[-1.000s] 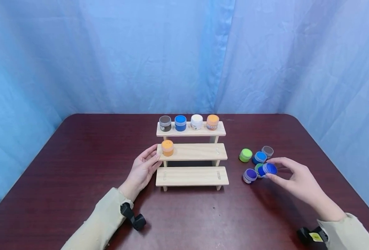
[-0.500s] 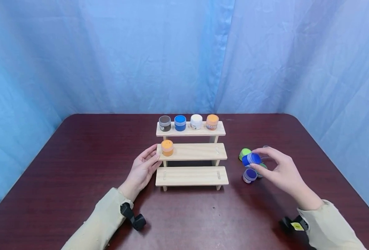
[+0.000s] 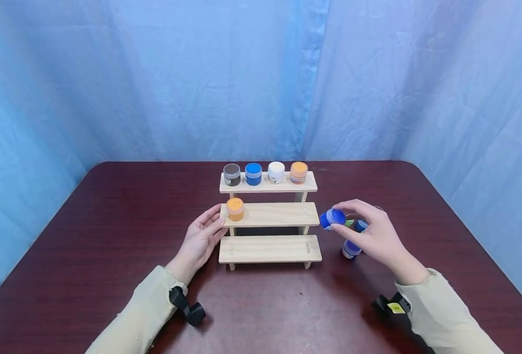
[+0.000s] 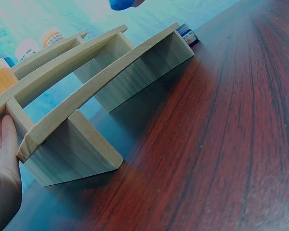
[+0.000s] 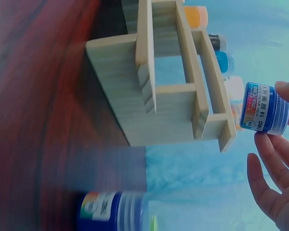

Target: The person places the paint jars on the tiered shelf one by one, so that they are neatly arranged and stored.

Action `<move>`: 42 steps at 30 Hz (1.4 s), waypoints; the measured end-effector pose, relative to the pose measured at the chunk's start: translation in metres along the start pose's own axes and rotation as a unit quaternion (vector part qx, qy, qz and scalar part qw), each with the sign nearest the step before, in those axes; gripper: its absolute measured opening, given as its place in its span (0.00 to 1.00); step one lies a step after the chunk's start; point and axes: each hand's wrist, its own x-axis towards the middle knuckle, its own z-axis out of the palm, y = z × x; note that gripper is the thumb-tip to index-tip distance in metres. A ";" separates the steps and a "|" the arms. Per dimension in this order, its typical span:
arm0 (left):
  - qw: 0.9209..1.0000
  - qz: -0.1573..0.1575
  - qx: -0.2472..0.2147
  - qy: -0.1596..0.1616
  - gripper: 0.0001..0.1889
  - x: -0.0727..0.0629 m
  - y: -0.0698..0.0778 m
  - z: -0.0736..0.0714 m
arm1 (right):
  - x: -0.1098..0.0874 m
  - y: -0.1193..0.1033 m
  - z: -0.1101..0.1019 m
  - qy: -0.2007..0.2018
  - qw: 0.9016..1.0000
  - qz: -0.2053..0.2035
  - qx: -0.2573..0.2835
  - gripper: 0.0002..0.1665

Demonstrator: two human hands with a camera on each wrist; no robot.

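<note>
Between thumb and fingertips, my right hand [image 3: 376, 241] pinches a blue paint jar [image 3: 333, 217], tilted and raised just right of the middle step of a three-tier wooden stand [image 3: 272, 250]. Its printed label faces the camera in the right wrist view, where the same paint jar [image 5: 258, 108] shows its ridged lid. At the left end of that step, my left hand [image 3: 197, 244] grips the board, thumb at the front edge. An orange paint jar [image 3: 235, 209] stands on the middle step beside the left thumb. The lowest step holds nothing.
On the top step stand a dark jar [image 3: 232, 175], a blue jar [image 3: 253, 174], a white jar [image 3: 276, 172] and an orange jar [image 3: 298, 172]. Right of the stand, a purple jar [image 3: 351, 250] and others sit on the dark red table [image 3: 265, 314], partly behind the right hand.
My right hand has lifted the blue paint jar from the group on the right and carried it leftward toward the stand. The left hand has stayed at the middle step.
</note>
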 end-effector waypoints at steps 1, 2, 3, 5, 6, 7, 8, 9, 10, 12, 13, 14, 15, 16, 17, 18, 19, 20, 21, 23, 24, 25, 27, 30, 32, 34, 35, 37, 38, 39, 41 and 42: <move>1.000 0.000 0.000 0.000 0.28 0.000 0.000 0.000 | 0.002 -0.001 0.001 0.001 1.000 -0.004 0.006 0.22; 1.000 0.001 0.000 -0.001 0.28 0.000 0.000 0.000 | 0.004 -0.002 0.003 0.001 1.000 -0.008 0.013 0.22; 1.000 0.001 0.000 -0.001 0.28 0.000 0.000 0.000 | 0.006 -0.003 0.004 0.001 1.000 -0.010 0.019 0.21; 1.000 0.001 -0.002 -0.002 0.28 0.001 0.000 0.000 | 0.010 -0.005 0.007 -0.002 0.999 -0.013 0.034 0.21; 1.000 0.001 -0.002 -0.003 0.28 0.001 0.000 0.000 | 0.011 -0.007 0.008 -0.002 0.999 -0.013 0.040 0.21; 1.000 0.002 -0.003 -0.004 0.28 0.001 0.000 0.000 | 0.013 -0.008 0.009 -0.003 0.999 -0.014 0.044 0.21; 1.000 0.001 -0.005 -0.004 0.28 0.001 0.000 0.000 | 0.014 -0.009 0.011 -0.004 0.999 -0.015 0.048 0.21; 1.000 0.002 -0.006 -0.004 0.28 0.001 0.000 0.001 | 0.016 -0.010 0.012 -0.003 0.999 -0.016 0.052 0.21; 1.000 0.002 -0.008 -0.004 0.28 0.002 0.000 0.001 | 0.017 -0.012 0.013 -0.003 0.998 -0.018 0.055 0.21; 1.000 0.003 -0.013 -0.003 0.28 0.002 -0.001 0.001 | 0.020 -0.014 0.016 -0.002 0.998 -0.022 0.059 0.21; 1.000 0.003 -0.015 -0.002 0.28 0.002 -0.001 0.001 | 0.022 -0.016 0.017 -0.003 0.998 -0.023 0.064 0.21; 1.000 0.003 -0.016 -0.002 0.28 0.002 -0.001 0.001 | 0.023 -0.018 0.019 -0.005 0.997 -0.024 0.067 0.21; 1.000 0.002 -0.015 -0.003 0.28 0.001 -0.001 0.001 | 0.024 -0.019 0.020 -0.006 0.997 -0.024 0.070 0.21; 1.000 0.001 -0.016 -0.002 0.28 0.001 -0.001 0.001 | 0.025 -0.021 0.022 -0.009 0.997 -0.025 0.075 0.21; 1.000 -0.001 -0.015 -0.001 0.28 0.001 -0.001 0.001 | 0.026 -0.022 0.024 -0.011 0.996 -0.027 0.080 0.20; 1.000 -0.002 -0.015 0.000 0.28 0.000 -0.001 0.001 | 0.028 -0.023 0.025 -0.012 0.996 -0.030 0.083 0.20; 1.000 -0.002 -0.014 0.000 0.28 0.000 -0.001 0.001 | 0.029 -0.024 0.027 -0.013 0.996 -0.032 0.088 0.20; 1.000 -0.002 -0.015 0.000 0.28 -0.001 -0.001 0.001 | 0.030 -0.025 0.028 -0.014 0.995 -0.037 0.090 0.20; 1.000 -0.002 -0.017 0.000 0.28 -0.001 -0.001 0.001 | 0.032 -0.026 0.030 -0.014 0.995 -0.043 0.094 0.19; 1.000 -0.001 -0.020 0.000 0.28 -0.001 -0.001 0.001 | 0.035 -0.027 0.032 -0.012 0.994 -0.051 0.098 0.19; 1.000 0.000 -0.022 -0.001 0.28 -0.001 -0.001 0.001 | 0.036 -0.029 0.034 -0.012 0.994 -0.053 0.099 0.19; 1.000 0.002 -0.021 -0.003 0.28 -0.002 0.000 0.001 | 0.038 -0.030 0.035 -0.013 0.993 -0.054 0.101 0.19; 1.000 0.004 -0.022 -0.004 0.28 -0.001 0.000 0.001 | 0.041 -0.033 0.038 -0.013 0.993 -0.053 0.102 0.18; 1.000 0.006 -0.019 -0.005 0.28 -0.001 0.000 0.001 | 0.046 -0.037 0.044 -0.015 0.993 -0.046 0.104 0.18; 1.000 0.007 -0.017 -0.003 0.28 -0.001 0.000 0.001 | 0.049 -0.039 0.048 -0.015 0.994 -0.042 0.100 0.18; 1.000 0.005 -0.014 -0.002 0.28 -0.001 0.000 0.000 | 0.052 -0.042 0.053 -0.014 0.995 -0.037 0.096 0.19; 1.000 0.005 -0.013 -0.002 0.28 -0.001 0.000 0.000 | 0.053 -0.043 0.055 -0.013 0.995 -0.036 0.093 0.19; 1.000 0.004 -0.015 0.000 0.28 0.000 0.000 0.000 | 0.056 -0.046 0.059 -0.011 0.996 -0.034 0.086 0.19; 1.000 0.003 -0.016 0.001 0.28 0.000 -0.001 0.000 | 0.057 -0.047 0.061 -0.011 0.996 -0.034 0.085 0.19; 1.000 0.002 -0.018 0.001 0.28 0.000 -0.001 0.000 | 0.058 -0.048 0.062 -0.011 0.996 -0.034 0.083 0.20; 1.000 0.001 -0.020 0.003 0.28 0.000 -0.002 0.000 | 0.059 -0.050 0.066 -0.012 0.996 -0.036 0.079 0.20; 1.000 0.000 -0.021 0.004 0.28 0.000 -0.002 0.000 | 0.060 -0.051 0.067 -0.012 0.996 -0.036 0.078 0.19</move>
